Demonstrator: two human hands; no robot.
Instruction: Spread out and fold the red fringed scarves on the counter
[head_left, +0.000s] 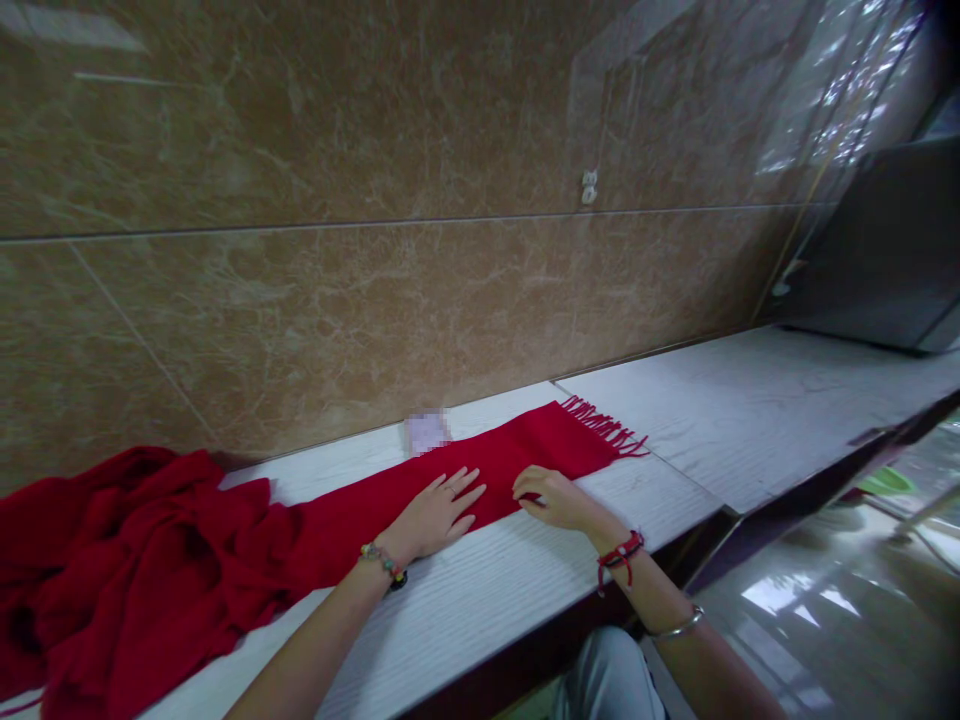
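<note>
A long red scarf [517, 455] lies stretched along the white worktop, its fringe [607, 430] spread at the right end. Toward the left, the rest of it is bunched in a loose, crumpled heap [150, 570]. My left hand [435, 515] rests flat on the smooth stretch, fingers apart, with nothing held. Just right of it, my right hand [551, 497] is curled at the scarf's near edge. Its thumb and fingertips come together there on the cloth, with a small gap showing inside the curl.
A small blurred pale item [427, 432] sits behind the scarf against the brown tiled wall [375, 320]. The white worktop [750, 410] runs right to a large dark box-like object [885, 250]. Below its front edge are my knee [611, 675], a shiny floor and a green basin [889, 481].
</note>
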